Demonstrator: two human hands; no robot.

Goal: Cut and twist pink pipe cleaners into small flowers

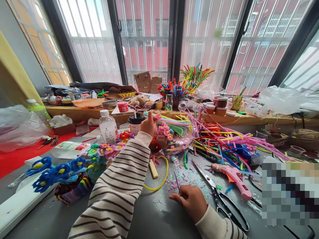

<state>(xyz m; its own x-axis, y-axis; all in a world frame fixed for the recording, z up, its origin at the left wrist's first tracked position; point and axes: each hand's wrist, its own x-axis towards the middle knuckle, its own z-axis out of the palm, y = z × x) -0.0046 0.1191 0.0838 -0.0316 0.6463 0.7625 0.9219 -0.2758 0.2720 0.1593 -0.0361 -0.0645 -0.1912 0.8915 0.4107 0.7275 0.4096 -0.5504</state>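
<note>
My left hand (148, 124) is stretched forward over the bench, its fingers closed at a small pink pipe-cleaner flower (158, 116). More pink flowers (164, 129) stand just below it in a brownish box (159, 142). Close to the near edge, my right hand (191, 200) grips a thin, dark, pointed tool (177, 182) whose tip points up and away; its exact kind is unclear. Pink scraps and glitter (178, 179) lie around that tip. Large black-handled scissors (211, 186) rest open to the right, beside a pink glue gun (231, 177).
Blue pipe-cleaner flowers (57, 171) stand at left, near a white-capped bottle (108, 126) and a black-lidded cup (136, 123). Bundled pipe cleaners (171, 122) spread across the back right. A yellow strand (166, 174) curls beside a pale yellow stick (153, 168).
</note>
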